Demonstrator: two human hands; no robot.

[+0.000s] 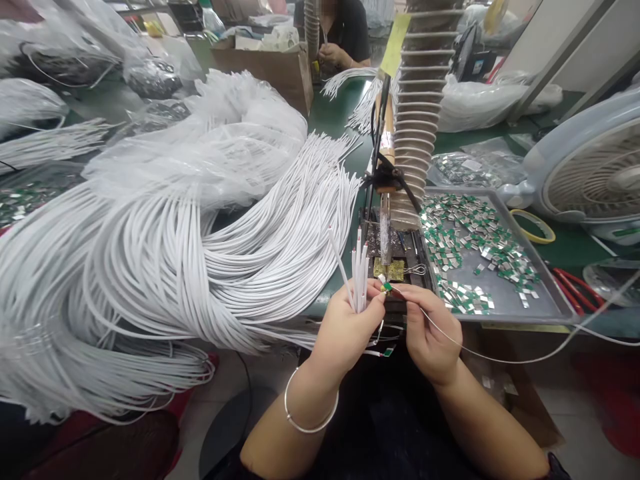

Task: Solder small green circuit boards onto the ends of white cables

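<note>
Beside a heap of white cables (150, 247) on a green counter (333, 117), the left hand (345, 337) is clutching a bunch of cable ends (359, 280) as the right hand (433, 333) is pinching a small green tab (387, 287), with a ribbed hose (417, 120) rising behind, a metal tray (545, 310) of tabs and a fan (595, 173) sitting farther right.

White sheathed cables (359, 283), short bunch, upright in left hand (347, 333), one splayed outward, tips seemingly reddish. Small green circuit tab (387, 287) pinched in right hand (433, 333), just beside cable bunch; thin white wire (480, 353) trailing rightward from that hand.
</note>
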